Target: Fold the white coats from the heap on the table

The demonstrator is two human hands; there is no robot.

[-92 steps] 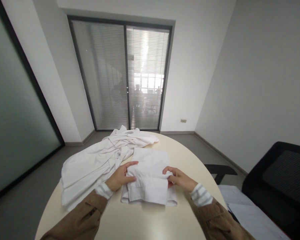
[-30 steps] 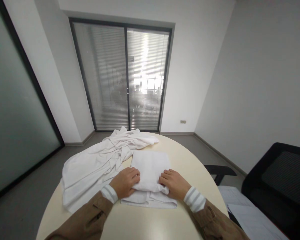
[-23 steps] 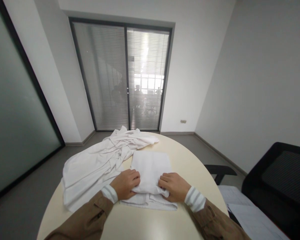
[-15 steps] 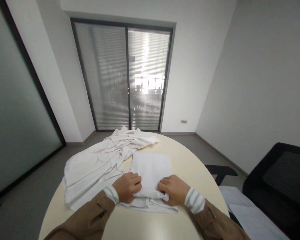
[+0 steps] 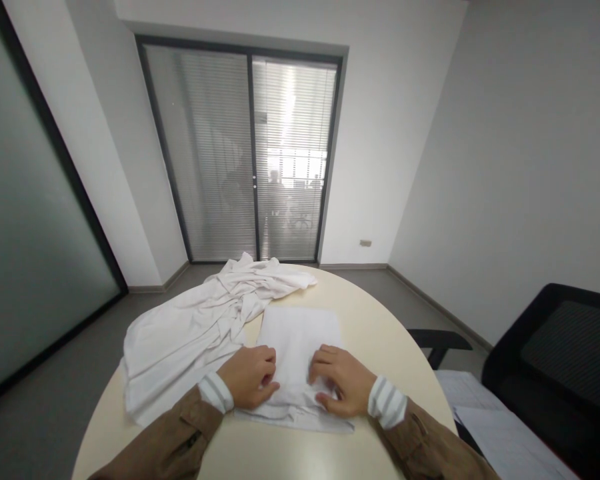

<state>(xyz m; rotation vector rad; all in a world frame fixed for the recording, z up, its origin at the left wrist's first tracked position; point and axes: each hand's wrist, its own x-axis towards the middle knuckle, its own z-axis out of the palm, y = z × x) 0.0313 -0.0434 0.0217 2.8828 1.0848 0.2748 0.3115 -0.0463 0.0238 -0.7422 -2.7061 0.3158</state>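
Observation:
A white cloth, folded into a rough rectangle, lies flat on the round table before me. Its near edge shows loose, wrinkled layers. My left hand rests at the cloth's left side, fingers curled but thumb apart from them. On the right side, my right hand touches the cloth with its fingers bent and the thumb spread away. Neither hand pinches the fabric. A larger crumpled white cloth covers the left part of the table, close beside my left forearm.
The round cream table has a curved edge. At the right stands a black mesh office chair, its armrest close to the table. Papers lie on the chair's seat side. Beyond are a glass partition with blinds and white walls.
Both hands have loosened their grip on the folded cloth, thumbs parting from the fingers. The rolled near part has settled flatter. The view has shifted slightly.

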